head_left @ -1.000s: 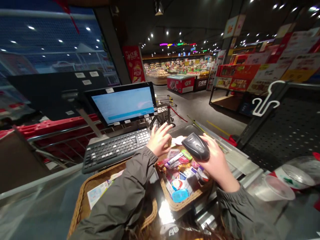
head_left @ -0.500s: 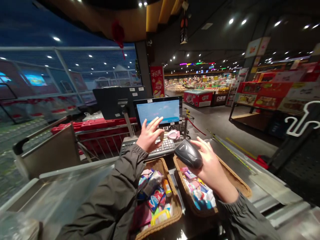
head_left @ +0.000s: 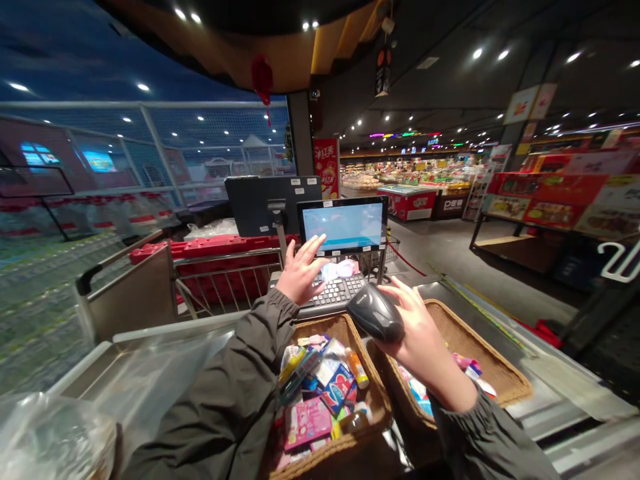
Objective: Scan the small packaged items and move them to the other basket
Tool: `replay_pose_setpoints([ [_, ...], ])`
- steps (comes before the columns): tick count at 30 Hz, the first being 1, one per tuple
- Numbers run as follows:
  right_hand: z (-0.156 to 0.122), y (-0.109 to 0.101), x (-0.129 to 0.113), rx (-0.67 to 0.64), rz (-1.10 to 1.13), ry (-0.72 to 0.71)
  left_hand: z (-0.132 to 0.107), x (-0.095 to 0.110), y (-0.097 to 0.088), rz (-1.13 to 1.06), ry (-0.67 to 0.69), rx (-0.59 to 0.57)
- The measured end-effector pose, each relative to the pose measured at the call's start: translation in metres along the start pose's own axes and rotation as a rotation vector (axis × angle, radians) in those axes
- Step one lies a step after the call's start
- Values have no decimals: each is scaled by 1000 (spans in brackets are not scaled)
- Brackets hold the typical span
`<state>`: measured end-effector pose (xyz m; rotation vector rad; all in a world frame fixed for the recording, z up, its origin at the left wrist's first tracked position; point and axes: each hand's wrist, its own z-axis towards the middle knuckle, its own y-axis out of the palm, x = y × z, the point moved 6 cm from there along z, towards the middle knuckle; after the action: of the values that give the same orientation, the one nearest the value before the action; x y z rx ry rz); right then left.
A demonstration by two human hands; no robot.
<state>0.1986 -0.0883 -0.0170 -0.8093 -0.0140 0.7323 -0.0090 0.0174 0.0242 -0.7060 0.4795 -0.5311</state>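
My left hand (head_left: 301, 272), fingers spread, hovers over the left part of the black keyboard (head_left: 333, 300), in front of the lit monitor (head_left: 344, 225). Nothing shows in its grasp. My right hand (head_left: 417, 327) is wrapped round a black handheld barcode scanner (head_left: 376, 313), whose front points forward and left. Between the hands, on or just above the keyboard, is a small pink-and-white item (head_left: 340, 269), brightly lit; its kind is unclear. Below my hands stand a left wicker basket (head_left: 383, 403) and a right wicker basket (head_left: 507, 380), both holding small packaged goods. My right forearm hides part of the right basket.
A second screen (head_left: 273, 207) faces away at the back left. Behind the metal counter (head_left: 165, 367) stands a metal cart (head_left: 125, 287). Clear plastic bags (head_left: 55, 437) lie at the lower left. Shelves of red boxes (head_left: 565, 183) stand at the right.
My view has turned left, so the counter and baskets appear farther right. The small item is now brightly lit. My hands keep nearly the same pose, the scanner still in the right one.
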Motion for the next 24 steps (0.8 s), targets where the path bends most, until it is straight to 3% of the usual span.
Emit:
replay_pose_setpoints([
  [10,-5,9,-20,-21,-24,-1,-15,-12,-2,-27,12,20],
  [24,-17,23,-13,-64,-54,77,-38,-20,11,-110,-87,-37],
])
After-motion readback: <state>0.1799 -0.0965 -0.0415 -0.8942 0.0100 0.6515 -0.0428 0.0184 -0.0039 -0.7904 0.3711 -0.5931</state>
